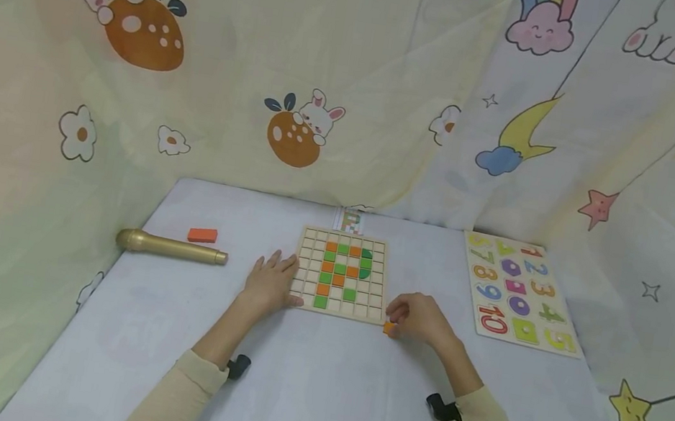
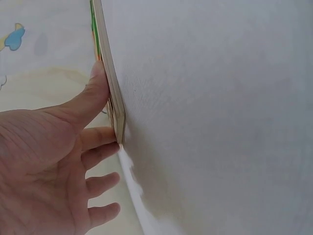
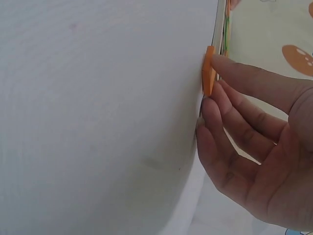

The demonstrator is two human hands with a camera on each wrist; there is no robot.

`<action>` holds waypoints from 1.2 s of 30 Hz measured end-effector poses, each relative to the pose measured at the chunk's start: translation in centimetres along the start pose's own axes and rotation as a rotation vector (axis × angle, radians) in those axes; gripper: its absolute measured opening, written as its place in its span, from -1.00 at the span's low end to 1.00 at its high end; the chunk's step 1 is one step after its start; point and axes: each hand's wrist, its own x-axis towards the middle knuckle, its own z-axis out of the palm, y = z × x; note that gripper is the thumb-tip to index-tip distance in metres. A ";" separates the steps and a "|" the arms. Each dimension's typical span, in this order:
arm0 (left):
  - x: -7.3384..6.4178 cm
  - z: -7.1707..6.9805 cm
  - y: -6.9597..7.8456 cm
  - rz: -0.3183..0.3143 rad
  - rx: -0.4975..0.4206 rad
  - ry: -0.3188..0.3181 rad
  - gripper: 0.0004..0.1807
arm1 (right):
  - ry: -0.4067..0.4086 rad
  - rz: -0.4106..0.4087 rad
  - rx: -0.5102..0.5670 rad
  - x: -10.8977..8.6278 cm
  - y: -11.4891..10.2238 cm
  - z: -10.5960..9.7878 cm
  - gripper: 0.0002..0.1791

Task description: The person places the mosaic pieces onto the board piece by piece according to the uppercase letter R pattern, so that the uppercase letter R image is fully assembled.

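A square wooden grid board (image 1: 370,310) lies in the middle of the table, with orange and green tiles forming a letter-like pattern in its cells. My left hand (image 1: 270,283) rests against the board's left side, fingers extended; in the left wrist view its thumb (image 2: 93,95) lies straight along the near edge. Just off the near right corner, my right hand (image 1: 424,318) pinches a small orange tile (image 3: 208,71) between thumb and fingers, low over the white cloth. Part of that tile is hidden by the fingers in the head view.
Farther left lie a gold microphone-shaped stick (image 1: 171,247) and an orange-red block (image 1: 203,235). A number-and-shape puzzle board (image 1: 508,316) is at the right. Behind the grid board, a small printed pattern card (image 1: 340,219) sits near the back edge. Patterned curtains surround the table.
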 end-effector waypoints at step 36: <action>0.0 0.1 0.0 0.004 0.003 -0.010 0.10 | 0.026 -0.154 0.238 4.2 -1.0 -0.3 -0.72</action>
